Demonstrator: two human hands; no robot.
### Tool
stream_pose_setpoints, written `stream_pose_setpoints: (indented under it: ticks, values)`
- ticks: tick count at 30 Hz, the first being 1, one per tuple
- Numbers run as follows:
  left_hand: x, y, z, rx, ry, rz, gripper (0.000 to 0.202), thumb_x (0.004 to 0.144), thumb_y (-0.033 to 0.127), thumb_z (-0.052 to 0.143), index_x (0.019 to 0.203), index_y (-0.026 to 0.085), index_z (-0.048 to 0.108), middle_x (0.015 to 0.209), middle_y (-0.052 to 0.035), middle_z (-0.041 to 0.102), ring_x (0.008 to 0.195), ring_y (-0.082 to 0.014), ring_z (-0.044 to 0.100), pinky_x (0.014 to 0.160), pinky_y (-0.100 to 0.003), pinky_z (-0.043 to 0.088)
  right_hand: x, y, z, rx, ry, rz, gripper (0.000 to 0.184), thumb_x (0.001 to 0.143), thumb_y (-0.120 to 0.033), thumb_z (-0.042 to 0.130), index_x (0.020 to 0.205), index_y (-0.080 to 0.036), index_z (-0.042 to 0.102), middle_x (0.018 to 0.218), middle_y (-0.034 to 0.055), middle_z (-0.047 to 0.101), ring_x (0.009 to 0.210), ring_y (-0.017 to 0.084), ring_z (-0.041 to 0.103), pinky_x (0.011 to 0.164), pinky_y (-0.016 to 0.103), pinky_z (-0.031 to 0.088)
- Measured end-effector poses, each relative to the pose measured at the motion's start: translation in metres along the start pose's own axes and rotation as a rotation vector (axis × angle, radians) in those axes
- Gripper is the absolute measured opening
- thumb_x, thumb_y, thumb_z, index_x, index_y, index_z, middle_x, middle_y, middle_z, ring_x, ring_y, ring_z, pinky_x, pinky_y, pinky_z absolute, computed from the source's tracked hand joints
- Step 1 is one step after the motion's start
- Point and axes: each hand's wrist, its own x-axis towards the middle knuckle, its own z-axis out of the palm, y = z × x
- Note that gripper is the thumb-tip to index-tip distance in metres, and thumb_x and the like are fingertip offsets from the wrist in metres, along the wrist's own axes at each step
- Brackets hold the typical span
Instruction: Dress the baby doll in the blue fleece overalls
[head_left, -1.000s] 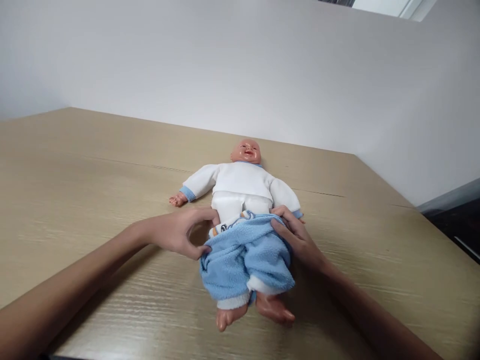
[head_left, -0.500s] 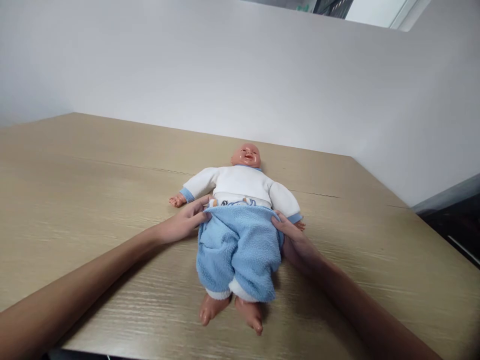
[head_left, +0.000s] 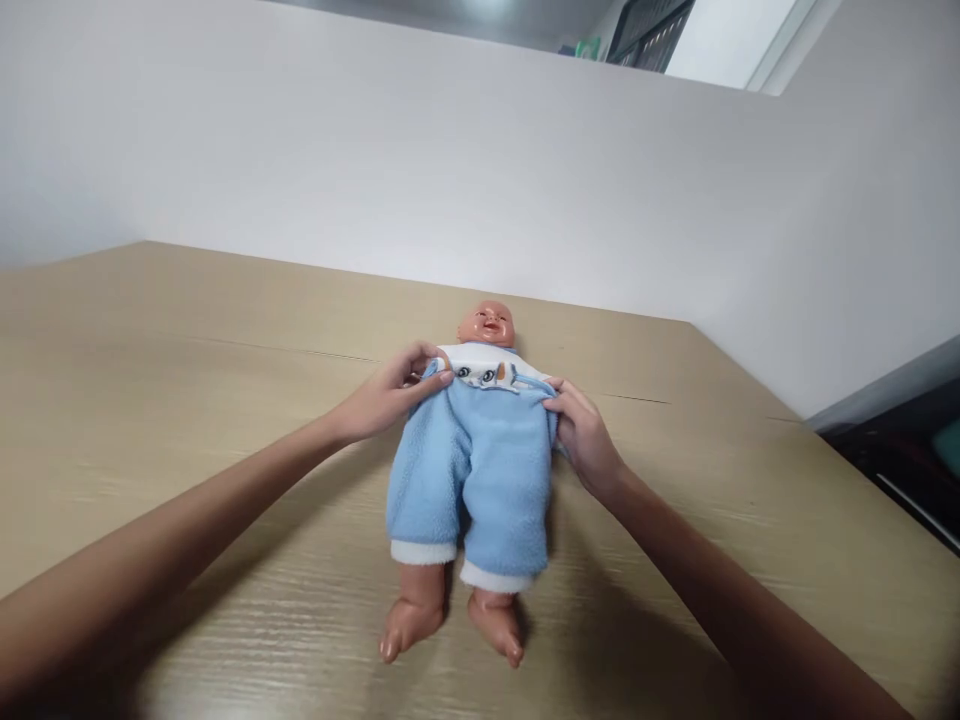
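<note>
I see a pale, wood-grained bench (head_left: pixel 225 410) in front of me; 1 clothed doll (head_left: pixel 487 450) lies face-up on it, head (head_left: pixel 489 322) toward the far edge.

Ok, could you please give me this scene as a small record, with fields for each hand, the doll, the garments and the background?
Left hand: pinches upper edge of light-blue fleecy trousers
Right hand: pinches the same edge, opposite side
Bald plastic doll: on its back, bare feet showing below white trouser cuffs
Garments: trousers up at the chest; white fabric top mostly covered
Background: light-brown wood-grain table; plain whitish wall
</note>
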Motion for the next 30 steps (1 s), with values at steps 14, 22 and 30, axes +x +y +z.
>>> stream_pose_setpoints:
  ticks: [14,22,30]
  values:
    - [-0.039,-0.043,-0.018,0.027,-0.148,-0.197,0.048,0.099,0.065,0.073,0.112,0.019,0.066,0.107,-0.0041,0.068,0.101,-0.0246,0.063,0.093,-0.039,0.051,-0.006,0.045,0.007,0.146,-0.034,0.106,0.033,0.089,-0.061,0.074,0.101,-0.03,0.073,0.114,0.0047,0.079,0.123,0.033,0.066,0.111,0.047,0.051]
    - [-0.037,-0.04,-0.011,-0.206,-0.061,-0.242,0.045,0.1,0.063,0.074,0.118,0.022,0.068,0.102,-0.0054,0.07,0.1,-0.0246,0.066,0.096,-0.039,0.054,-0.007,0.042,0.007,0.212,-0.094,0.131,0.04,0.09,-0.07,0.075,0.104,-0.033,0.071,0.107,0.0047,0.077,0.115,0.033,0.068,0.107,0.048,0.054]
    - [-0.031,-0.017,0.001,0.195,0.071,0.01,0.04,0.104,0.06,0.067,0.107,0.021,0.062,0.1,-0.0008,0.057,0.095,-0.0205,0.055,0.086,-0.032,0.045,-0.01,0.024,0.001,-0.364,-0.07,-0.341,0.027,0.103,-0.054,0.069,0.095,-0.028,0.064,0.097,0.0013,0.058,0.094,0.024,0.054,0.091,0.037,0.045]
